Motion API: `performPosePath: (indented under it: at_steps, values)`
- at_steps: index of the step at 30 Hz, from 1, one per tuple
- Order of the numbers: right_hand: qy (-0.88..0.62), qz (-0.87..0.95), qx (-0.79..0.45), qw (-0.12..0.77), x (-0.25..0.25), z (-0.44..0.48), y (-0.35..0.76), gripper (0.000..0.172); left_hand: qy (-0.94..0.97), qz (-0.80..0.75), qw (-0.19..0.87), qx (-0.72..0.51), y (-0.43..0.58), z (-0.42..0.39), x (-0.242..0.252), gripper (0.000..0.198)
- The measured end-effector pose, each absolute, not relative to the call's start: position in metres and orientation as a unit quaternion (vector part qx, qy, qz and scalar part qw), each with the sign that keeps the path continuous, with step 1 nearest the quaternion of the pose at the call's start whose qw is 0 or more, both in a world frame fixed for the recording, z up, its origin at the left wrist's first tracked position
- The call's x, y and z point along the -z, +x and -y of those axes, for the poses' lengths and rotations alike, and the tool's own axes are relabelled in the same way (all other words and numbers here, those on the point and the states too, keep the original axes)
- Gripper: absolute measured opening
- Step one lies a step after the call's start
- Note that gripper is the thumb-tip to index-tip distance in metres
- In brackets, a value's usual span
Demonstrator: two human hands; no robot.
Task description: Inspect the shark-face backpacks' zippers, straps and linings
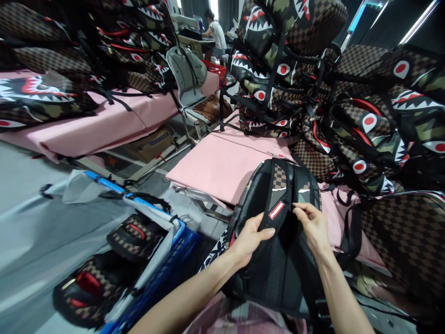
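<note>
A black backpack [274, 273] leans against the pink-covered table with its back panel and shoulder straps towards me. Its left shoulder strap [279, 185] has a brown checkered patch and a red-and-white label [276, 210]. My left hand [251, 239] is closed around the edge of this strap, thumb on top just below the label. Beside it, my right hand [313, 225] pinches with thumb and index finger between the two straps. Whatever those fingertips hold is too small to make out.
Stacked shark-face backpacks [278, 79] stand at the back and right, more [45, 93] on a pink table [114, 125] at left. A blue crate [156, 273] at lower left holds checkered bags [93, 287]. Beyond a chair [187, 74], another person [217, 35] works.
</note>
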State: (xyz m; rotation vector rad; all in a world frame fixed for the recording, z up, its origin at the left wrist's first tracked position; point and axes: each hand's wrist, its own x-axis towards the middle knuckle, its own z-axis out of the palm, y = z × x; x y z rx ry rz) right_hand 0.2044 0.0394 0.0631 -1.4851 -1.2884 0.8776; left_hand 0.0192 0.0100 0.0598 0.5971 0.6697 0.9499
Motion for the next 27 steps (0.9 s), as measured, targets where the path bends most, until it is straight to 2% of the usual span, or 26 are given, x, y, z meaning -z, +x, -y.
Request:
performPosePath:
  at_steps: [3,5,9,12,13,15,17,20,22,27]
  values:
    - [-0.562,0.501,-0.403,0.520,-0.064,-0.034,0.197,0.028,0.253,-0.312,0.797,-0.450,0.014,-0.005,-0.064,0.046]
    - [-0.534,0.538,-0.413,0.505,-0.066,-0.025,0.183,0.035,0.212,-0.311,0.808,-0.453,0.011,-0.003,-0.064,0.041]
    - [-0.476,0.689,-0.385,0.387,-0.072,-0.001,0.160,0.017,0.174,-0.323,0.819,-0.442,0.007,-0.005,-0.058,0.050]
    - [-0.365,0.756,-0.463,0.283,-0.076,0.012,0.179,0.023,0.167,-0.329,0.832,-0.414,0.001,-0.007,-0.055,0.051]
    - [-0.379,0.744,-0.470,0.285,-0.075,0.014,0.193,0.020,0.174,-0.328,0.834,-0.407,-0.001,-0.006,-0.055,0.051]
    - [-0.565,0.649,-0.358,0.363,-0.067,0.016,0.227,0.018,0.200,-0.347,0.829,-0.391,-0.006,-0.003,-0.055,0.054]
    - [-0.710,0.564,-0.262,0.331,-0.053,0.023,0.256,0.024,0.230,-0.393,0.816,-0.357,-0.011,0.004,-0.053,0.058]
    - [-0.738,0.524,-0.339,0.258,-0.030,0.045,0.272,0.036,0.290,-0.458,0.777,-0.321,-0.018,0.020,-0.045,0.056]
    - [-0.713,0.491,-0.417,0.277,-0.020,0.062,0.269,0.038,0.312,-0.482,0.757,-0.313,-0.021,0.030,-0.038,0.054]
    - [-0.695,0.381,-0.484,0.370,-0.022,0.082,0.264,0.045,0.289,-0.482,0.761,-0.324,-0.021,0.042,-0.030,0.056]
